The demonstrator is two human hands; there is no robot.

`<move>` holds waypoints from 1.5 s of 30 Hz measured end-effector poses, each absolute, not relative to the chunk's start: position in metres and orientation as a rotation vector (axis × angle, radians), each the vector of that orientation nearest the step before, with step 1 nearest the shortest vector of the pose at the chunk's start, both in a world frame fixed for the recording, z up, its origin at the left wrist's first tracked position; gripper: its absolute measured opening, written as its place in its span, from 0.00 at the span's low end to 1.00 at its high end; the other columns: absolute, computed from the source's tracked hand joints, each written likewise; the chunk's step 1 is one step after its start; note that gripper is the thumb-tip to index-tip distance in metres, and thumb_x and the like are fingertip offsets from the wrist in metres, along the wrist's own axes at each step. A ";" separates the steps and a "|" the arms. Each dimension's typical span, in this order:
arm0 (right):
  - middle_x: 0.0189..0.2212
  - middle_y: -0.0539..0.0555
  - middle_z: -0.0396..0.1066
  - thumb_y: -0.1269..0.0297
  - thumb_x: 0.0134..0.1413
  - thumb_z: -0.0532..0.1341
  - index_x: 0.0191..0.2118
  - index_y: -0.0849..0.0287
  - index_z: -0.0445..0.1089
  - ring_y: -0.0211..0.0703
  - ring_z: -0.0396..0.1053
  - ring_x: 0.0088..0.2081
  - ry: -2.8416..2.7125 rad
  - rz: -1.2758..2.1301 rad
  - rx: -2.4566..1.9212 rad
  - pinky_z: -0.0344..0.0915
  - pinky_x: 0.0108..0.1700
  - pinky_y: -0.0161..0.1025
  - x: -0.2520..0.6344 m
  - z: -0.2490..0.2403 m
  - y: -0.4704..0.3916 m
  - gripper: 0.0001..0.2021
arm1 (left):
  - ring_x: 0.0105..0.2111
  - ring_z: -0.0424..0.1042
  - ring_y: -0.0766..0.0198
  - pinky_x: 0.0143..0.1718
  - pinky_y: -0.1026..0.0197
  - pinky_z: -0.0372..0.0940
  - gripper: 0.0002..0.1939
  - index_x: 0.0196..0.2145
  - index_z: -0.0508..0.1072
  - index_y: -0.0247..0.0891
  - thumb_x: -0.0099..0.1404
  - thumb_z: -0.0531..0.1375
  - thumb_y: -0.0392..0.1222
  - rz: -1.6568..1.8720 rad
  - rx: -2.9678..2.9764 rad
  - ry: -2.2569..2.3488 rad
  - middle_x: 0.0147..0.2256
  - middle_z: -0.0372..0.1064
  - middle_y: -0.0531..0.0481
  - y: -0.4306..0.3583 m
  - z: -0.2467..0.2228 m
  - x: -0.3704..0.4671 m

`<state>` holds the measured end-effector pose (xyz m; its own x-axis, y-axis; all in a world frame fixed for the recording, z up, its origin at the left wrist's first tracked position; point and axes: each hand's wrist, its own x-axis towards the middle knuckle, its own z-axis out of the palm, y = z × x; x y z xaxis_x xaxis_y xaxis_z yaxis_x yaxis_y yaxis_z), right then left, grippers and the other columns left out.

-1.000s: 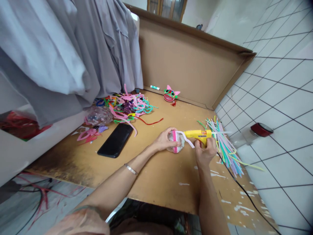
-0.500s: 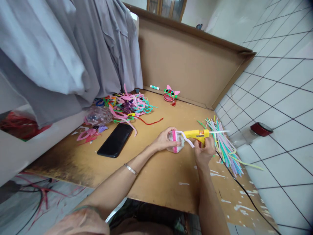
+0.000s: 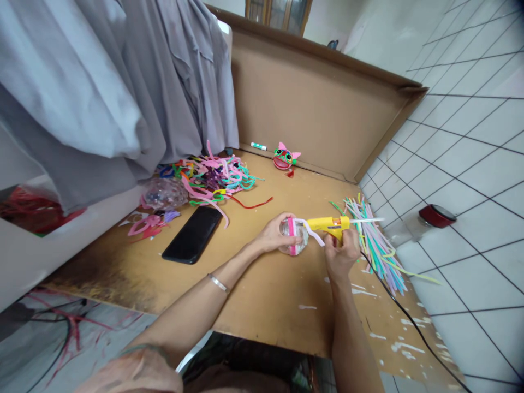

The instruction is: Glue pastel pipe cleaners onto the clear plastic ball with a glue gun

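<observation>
Remotely, my left hand [image 3: 275,233] grips a clear plastic container [image 3: 302,241], my right hand [image 3: 342,254] a hot-glue gun [image 3: 325,224]. I judge this gluing; next, the pipe cleaner [image 3: 314,234] calls for pressing.

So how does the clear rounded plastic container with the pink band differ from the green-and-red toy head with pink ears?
The clear rounded plastic container is mostly see-through; the green-and-red toy head is brightly coloured, with eyes. The container is in the left hand; the toy head sits by the brown cardboard panel. Both carry pink.
</observation>
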<state>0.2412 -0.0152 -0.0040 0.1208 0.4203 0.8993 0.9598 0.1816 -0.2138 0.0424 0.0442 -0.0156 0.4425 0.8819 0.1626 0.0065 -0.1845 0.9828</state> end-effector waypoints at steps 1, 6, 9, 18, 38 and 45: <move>0.28 0.50 0.61 0.70 0.51 0.56 0.28 0.54 0.57 0.43 0.62 0.32 -1.460 -0.685 -1.396 0.59 0.35 0.38 0.241 -0.004 -0.015 0.06 | 0.35 0.69 0.63 0.39 0.62 0.64 0.34 0.50 0.67 0.37 0.45 0.70 0.47 0.963 1.555 0.806 0.39 0.71 0.51 0.044 -0.016 0.042; 0.26 0.48 0.58 0.70 0.50 0.56 0.27 0.53 0.54 0.42 0.59 0.30 -1.432 -0.661 -1.394 0.57 0.34 0.37 0.241 -0.003 -0.015 0.08 | 0.35 0.70 0.62 0.40 0.61 0.65 0.35 0.50 0.68 0.37 0.45 0.70 0.48 0.976 1.565 0.792 0.38 0.71 0.51 0.045 -0.016 0.043; 0.24 0.46 0.54 0.70 0.50 0.57 0.25 0.52 0.51 0.41 0.56 0.28 -1.409 -0.650 -1.408 0.56 0.33 0.37 0.242 -0.002 -0.016 0.11 | 0.34 0.69 0.63 0.39 0.62 0.65 0.34 0.49 0.68 0.37 0.46 0.70 0.49 0.974 1.576 0.789 0.35 0.70 0.53 0.044 -0.015 0.043; 0.26 0.49 0.58 0.70 0.50 0.56 0.27 0.53 0.54 0.42 0.59 0.30 -1.455 -0.638 -1.392 0.57 0.34 0.38 0.241 -0.004 -0.016 0.08 | 0.33 0.68 0.64 0.37 0.63 0.64 0.33 0.47 0.68 0.38 0.44 0.69 0.50 0.964 1.567 0.788 0.34 0.69 0.54 0.042 -0.012 0.042; 0.27 0.50 0.61 0.70 0.50 0.55 0.27 0.53 0.56 0.43 0.60 0.31 -1.435 -0.647 -1.443 0.59 0.36 0.39 0.240 -0.003 -0.016 0.06 | 0.33 0.67 0.63 0.37 0.62 0.64 0.34 0.49 0.67 0.37 0.45 0.69 0.50 0.950 1.577 0.792 0.35 0.69 0.53 0.042 -0.013 0.041; 0.25 0.48 0.58 0.69 0.50 0.56 0.26 0.53 0.54 0.42 0.59 0.29 -1.400 -0.660 -1.419 0.58 0.33 0.38 0.239 -0.002 -0.016 0.09 | 0.33 0.66 0.64 0.38 0.62 0.64 0.34 0.48 0.67 0.38 0.44 0.69 0.50 0.949 1.575 0.797 0.34 0.68 0.54 0.042 -0.011 0.042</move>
